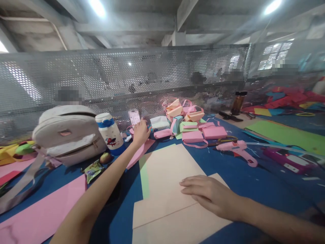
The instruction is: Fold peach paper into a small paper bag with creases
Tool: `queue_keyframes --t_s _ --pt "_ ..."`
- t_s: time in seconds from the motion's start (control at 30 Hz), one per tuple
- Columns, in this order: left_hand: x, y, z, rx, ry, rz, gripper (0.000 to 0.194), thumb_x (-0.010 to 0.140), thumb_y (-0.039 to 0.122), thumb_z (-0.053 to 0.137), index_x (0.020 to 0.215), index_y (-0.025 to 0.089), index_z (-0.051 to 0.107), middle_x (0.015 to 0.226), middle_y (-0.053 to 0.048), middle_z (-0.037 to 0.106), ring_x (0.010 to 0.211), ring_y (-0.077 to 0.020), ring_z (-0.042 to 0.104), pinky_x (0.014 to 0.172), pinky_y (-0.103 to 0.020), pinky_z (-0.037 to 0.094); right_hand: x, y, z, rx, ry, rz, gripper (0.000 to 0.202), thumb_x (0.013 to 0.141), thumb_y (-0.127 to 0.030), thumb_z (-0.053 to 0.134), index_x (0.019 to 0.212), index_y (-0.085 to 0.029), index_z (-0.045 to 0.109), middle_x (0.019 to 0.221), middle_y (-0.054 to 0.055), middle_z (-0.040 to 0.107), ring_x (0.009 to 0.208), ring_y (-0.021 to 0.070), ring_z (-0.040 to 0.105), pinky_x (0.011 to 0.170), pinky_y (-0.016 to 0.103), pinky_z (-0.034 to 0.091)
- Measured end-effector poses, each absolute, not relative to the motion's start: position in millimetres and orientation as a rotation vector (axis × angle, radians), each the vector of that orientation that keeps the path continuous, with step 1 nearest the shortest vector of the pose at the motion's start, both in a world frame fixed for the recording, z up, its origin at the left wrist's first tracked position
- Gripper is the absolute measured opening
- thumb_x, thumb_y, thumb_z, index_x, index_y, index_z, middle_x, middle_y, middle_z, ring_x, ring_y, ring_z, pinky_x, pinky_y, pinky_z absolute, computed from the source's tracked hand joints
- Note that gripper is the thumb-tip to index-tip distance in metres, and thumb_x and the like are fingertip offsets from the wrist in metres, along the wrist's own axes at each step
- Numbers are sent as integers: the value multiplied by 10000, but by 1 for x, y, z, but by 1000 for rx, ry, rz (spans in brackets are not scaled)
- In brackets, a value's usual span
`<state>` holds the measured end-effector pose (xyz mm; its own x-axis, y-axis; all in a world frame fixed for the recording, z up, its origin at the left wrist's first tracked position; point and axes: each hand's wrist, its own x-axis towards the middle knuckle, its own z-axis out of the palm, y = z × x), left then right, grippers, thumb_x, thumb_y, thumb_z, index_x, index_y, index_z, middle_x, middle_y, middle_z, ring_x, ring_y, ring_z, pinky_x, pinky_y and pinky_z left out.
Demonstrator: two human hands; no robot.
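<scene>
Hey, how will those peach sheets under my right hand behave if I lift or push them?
The peach sheets look thin and lie flat, so they're probably light. Being broad, they may sag if lifted by one edge. They overlap with no visible fastening, so a push could slide one over another.

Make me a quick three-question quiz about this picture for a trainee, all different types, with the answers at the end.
1. The left hand is nearest to: A, the backpack; B, the phone; C, the snack packet.
2. True or false: the glue gun is green.
3. Fill in the blank: the right hand rests on peach ____.

Key: 1. B. 2. False, it is pink. 3. Paper.
</scene>
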<state>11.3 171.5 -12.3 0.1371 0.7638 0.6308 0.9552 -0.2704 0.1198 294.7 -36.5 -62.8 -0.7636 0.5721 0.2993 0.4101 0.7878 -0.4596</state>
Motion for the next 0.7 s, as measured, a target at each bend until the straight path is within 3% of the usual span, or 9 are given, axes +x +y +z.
queue_keyframes --t_s 0.13,0.23,0.27,0.3,0.37,0.5,0.6,0.7 --pt "22 90 -15 -2401 -1398 -958 335 986 166 370 1284 148 522 1426 -158 511 1329 -248 476 1091 -429 417 295 -37 -64 -738 -2583 439 417 903 -84 439 1250 -167 654 1348 107 627 1266 215 564 1082 383 446" --pt "31 8 -22 -2670 -1155 -861 286 975 209 378 1153 227 601 1335 -75 619 1235 -204 575 1028 -346 488 293 -39 -63 -732 -2632 352 420 909 -86 427 1261 -161 643 1367 118 607 1275 224 551 1087 387 442" --pt "33 -17 -25 -2772 -1051 -791 300 972 217 393 1188 259 598 1329 -50 631 1225 -201 587 1019 -341 499 291 -40 -62 -734 -2653 326 426 919 -94 421 1286 -161 628 1382 120 594 1288 228 539 1096 396 433" --pt "34 -38 -30 -2913 -937 -657 360 959 222 414 1293 249 546 1364 -80 609 1277 -242 551 1075 -409 457 290 -42 -61 -740 -2678 316 434 935 -114 420 1328 -158 600 1407 124 572 1309 236 518 1112 410 417" --pt "32 -69 -42 -3031 -993 -489 500 958 186 405 1453 251 386 1444 -97 542 1307 -238 532 1121 -426 414 286 -47 -57 -763 -2744 379 464 977 -209 444 1433 -142 501 1488 139 481 1380 258 441 1153 448 365" --pt "16 -85 -69 -3211 -742 -296 776 983 473 462 1579 186 57 1602 -162 220 1451 -312 303 1166 -471 322 287 -55 -52 -771 -2830 690 700 974 -486 513 1541 -140 293 1592 138 248 1480 271 236 1214 468 234" --pt "4 -84 -79 -3247 -759 -200 820 986 517 448 1583 219 -29 1607 -122 176 1463 -294 243 1197 -459 222 296 -56 -54 -756 -2785 774 748 963 -533 512 1558 -204 201 1604 108 208 1488 263 193 1226 476 180" --pt "-2 -87 -79 -3243 -790 -192 853 971 548 459 1581 233 -46 1601 -112 186 1456 -298 249 1200 -450 213 305 -55 -56 -739 -2777 774 750 958 -527 529 1559 -262 169 1612 78 200 1490 267 181 1226 490 163"
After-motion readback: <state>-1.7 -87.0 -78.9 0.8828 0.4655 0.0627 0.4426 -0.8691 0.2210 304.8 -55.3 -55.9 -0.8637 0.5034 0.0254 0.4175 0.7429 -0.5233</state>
